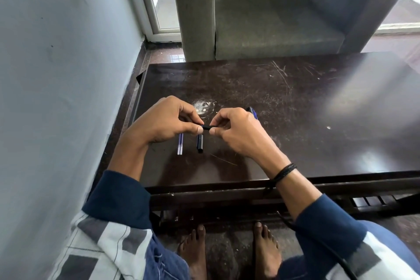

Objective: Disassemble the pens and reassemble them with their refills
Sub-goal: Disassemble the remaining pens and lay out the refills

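You hold a short black plastic pen piece (pixel 206 127) over the dark scratched wooden worktop (pixel 295 109), your left hand (pixel 163 120) pinching one end and your right hand (pixel 238 130) the other. This looks like the pulling-apart step. Two thin clear refills with blue ink (pixel 180 146) and a black pen barrel (pixel 200 144) lie just nearer you. A blue pen (pixel 254 113) lies behind your right hand. Next, you probably need a steady twist or a straight pull.

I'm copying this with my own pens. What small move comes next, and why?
Probably twist the short black pen piece apart: the left hand and right hand pinch its two ends. Two refills and a black barrel already lie loose on the table.
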A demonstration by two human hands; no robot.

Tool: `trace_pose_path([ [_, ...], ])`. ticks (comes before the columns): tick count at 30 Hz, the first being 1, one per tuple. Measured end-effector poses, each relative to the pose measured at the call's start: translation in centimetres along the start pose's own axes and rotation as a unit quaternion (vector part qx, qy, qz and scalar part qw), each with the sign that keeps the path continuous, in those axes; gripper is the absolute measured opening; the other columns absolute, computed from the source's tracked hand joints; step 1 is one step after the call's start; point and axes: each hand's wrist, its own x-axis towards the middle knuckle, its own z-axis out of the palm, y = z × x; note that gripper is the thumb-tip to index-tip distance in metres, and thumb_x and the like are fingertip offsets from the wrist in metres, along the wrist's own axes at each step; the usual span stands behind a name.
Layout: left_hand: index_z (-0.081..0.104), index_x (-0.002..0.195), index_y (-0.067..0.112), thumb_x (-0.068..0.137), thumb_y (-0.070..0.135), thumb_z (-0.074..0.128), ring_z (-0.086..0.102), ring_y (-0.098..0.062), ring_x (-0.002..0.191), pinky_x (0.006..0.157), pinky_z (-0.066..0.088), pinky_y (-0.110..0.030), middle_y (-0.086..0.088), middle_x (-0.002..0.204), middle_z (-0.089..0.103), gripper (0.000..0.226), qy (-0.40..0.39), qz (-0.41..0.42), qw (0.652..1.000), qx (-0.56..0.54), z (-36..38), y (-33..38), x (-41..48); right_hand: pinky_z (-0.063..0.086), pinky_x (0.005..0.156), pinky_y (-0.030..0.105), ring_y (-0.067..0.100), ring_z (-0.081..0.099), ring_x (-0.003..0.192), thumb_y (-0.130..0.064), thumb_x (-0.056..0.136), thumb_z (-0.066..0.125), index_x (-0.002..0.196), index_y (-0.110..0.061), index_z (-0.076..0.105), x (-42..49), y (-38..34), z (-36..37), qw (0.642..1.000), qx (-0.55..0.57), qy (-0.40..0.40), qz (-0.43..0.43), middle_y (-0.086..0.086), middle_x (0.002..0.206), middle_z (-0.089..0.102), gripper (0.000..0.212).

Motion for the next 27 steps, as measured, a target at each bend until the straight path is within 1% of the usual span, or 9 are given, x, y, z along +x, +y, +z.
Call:
trace_pose_path([
  [4,0.081,0.086,0.019,0.074,0.016,0.086,0.07,-0.002,0.071,0.068,0.048,-0.008,0.006,0.075,0.076,0.014,-0.005,0.002,1.0,0.001,-0.05,-0.02,-0.02,0.054,0.074,0.033,0.015,0.066,0.084,-0.034,0.096,0.066,0.088,-0.032,0.069,-0.03,-0.08,0.02,1.0,-0.016,-0.016,-0.001,-0.005,0.09,0.07,0.008],
  [7,0.081,0.086,0.019,0.073,0.016,0.087,0.07,-0.003,0.07,0.068,0.048,-0.009,0.006,0.075,0.076,0.014,0.0,0.004,1.0,0.003,-0.03,-0.05,-0.03,0.053,0.074,0.03,0.012,0.064,0.083,-0.035,0.093,0.07,0.097,-0.029,0.07,-0.18,-0.2,-0.01,1.0,-0.006,-0.012,-0.01,-0.009,0.09,0.067,0.008],
  [10,0.081,0.086,0.019,0.073,0.016,0.087,0.069,-0.003,0.069,0.068,0.048,-0.01,0.005,0.074,0.076,0.015,-0.005,0.003,1.0,0.003,0.02,-0.13,0.06,0.053,0.073,0.03,0.01,0.062,0.081,-0.03,0.088,0.076,0.091,-0.028,0.067,-0.25,-0.21,-0.08,1.0,-0.003,-0.006,-0.011,-0.01,0.086,0.065,0.01],
  [13,0.081,0.087,0.018,0.073,0.015,0.087,0.07,-0.003,0.071,0.069,0.049,-0.01,0.005,0.075,0.076,0.016,-0.007,0.006,1.0,-0.002,0.06,-0.08,0.09,0.052,0.072,0.03,0.013,0.064,0.081,-0.031,0.093,0.07,0.088,-0.029,0.067,-0.19,-0.17,-0.05,1.0,-0.016,-0.015,-0.004,-0.009,0.086,0.067,0.006],
  [16,0.081,0.086,0.017,0.073,0.015,0.087,0.07,-0.002,0.07,0.068,0.048,-0.008,0.006,0.076,0.076,0.016,-0.004,0.008,1.0,-0.001,0.06,-0.05,0.08,0.052,0.071,0.031,0.014,0.064,0.082,-0.039,0.096,0.064,0.093,-0.031,0.069,-0.2,-0.21,0.06,1.0,-0.022,-0.018,-0.008,-0.007,0.09,0.069,0.009],
  [18,0.081,0.086,0.018,0.072,0.015,0.087,0.07,-0.003,0.07,0.068,0.049,-0.009,0.005,0.075,0.076,0.016,-0.003,0.01,1.0,0.004,0.05,-0.11,0.12,0.052,0.072,0.029,0.01,0.062,0.082,-0.043,0.091,0.07,0.098,-0.03,0.069,-0.32,-0.32,-0.03,1.0,-0.013,-0.014,-0.01,-0.01,0.092,0.067,0.015],
  [21,0.081,0.086,0.017,0.072,0.014,0.087,0.07,-0.003,0.07,0.068,0.049,-0.01,0.005,0.075,0.076,0.016,-0.005,0.007,1.0,0.004,0.02,-0.19,0.19,0.051,0.072,0.03,0.01,0.062,0.082,-0.038,0.087,0.077,0.093,-0.028,0.066,-0.4,-0.3,-0.11,1.0,-0.014,-0.008,-0.009,-0.01,0.089,0.066,0.016],
  [24,0.081,0.087,0.017,0.072,0.014,0.087,0.07,-0.004,0.071,0.068,0.049,-0.01,0.004,0.076,0.076,0.017,-0.011,0.009,1.0,0.0,0.14,-0.13,0.24,0.053,0.076,0.034,0.015,0.064,0.087,-0.036,0.091,0.072,0.092,-0.027,0.068,-0.36,-0.28,-0.08,0.999,-0.034,-0.012,-0.008,-0.008,0.094,0.068,0.01],
  [27,0.081,0.086,0.017,0.071,0.015,0.088,0.071,-0.006,0.072,0.07,0.051,-0.012,0.005,0.076,0.076,0.016,-0.006,0.01,1.0,0.002,0.09,-0.19,0.23,0.054,0.079,0.036,0.015,0.065,0.088,-0.038,0.095,0.067,0.095,-0.028,0.07,-0.42,-0.41,0.01,0.999,-0.041,-0.021,-0.009,-0.007,0.094,0.069,0.011],
])
